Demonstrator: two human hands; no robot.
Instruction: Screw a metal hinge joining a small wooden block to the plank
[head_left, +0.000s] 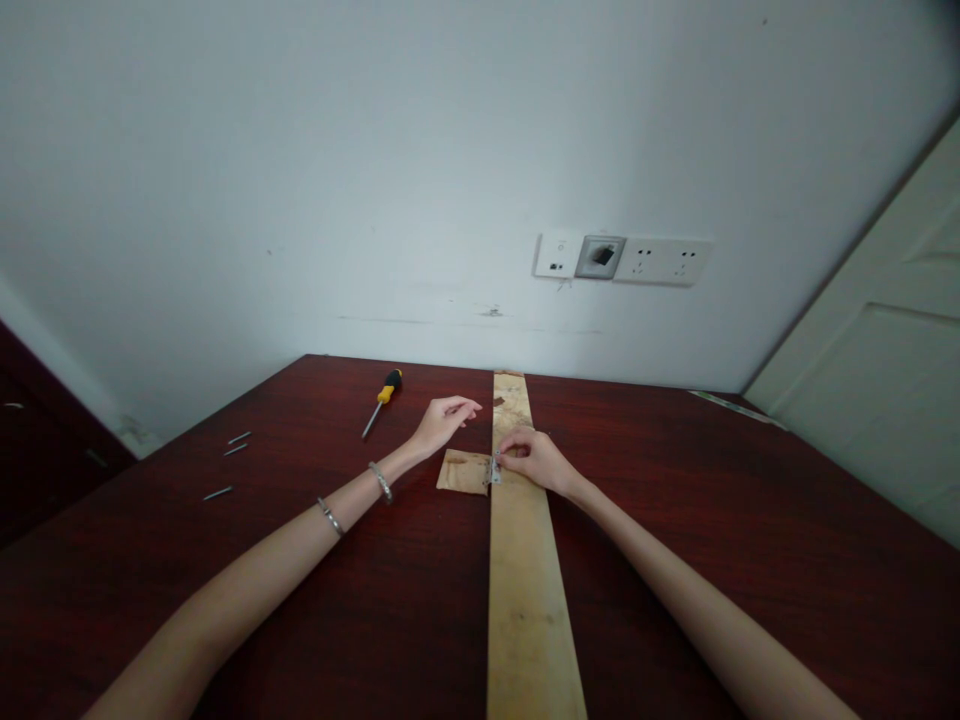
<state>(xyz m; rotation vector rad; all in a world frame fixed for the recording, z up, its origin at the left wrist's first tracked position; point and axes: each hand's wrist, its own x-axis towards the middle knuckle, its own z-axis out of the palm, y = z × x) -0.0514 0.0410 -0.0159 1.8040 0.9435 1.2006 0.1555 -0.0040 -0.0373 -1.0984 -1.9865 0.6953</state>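
My right hand (534, 458) rests at the left edge of a long wooden board (529, 600), thumb and fingers pinched together over a small metal hinge (496, 472). What sits between those fingertips is too small to make out. The hinge lies where the board meets a short piece of wood (463, 472) on its left. Above and left of that short piece hovers my left hand (447, 420), fingers stretched out and nothing in them. A screwdriver (385, 395) with a yellow and black handle lies beyond my left forearm.
Several loose screws are at the left of the dark red table (300, 610), among them one screw (217, 493) nearer me. The white wall behind has sockets (664, 261) and a black plug (604, 256). A thin strip (739, 408) lies at the far right edge.
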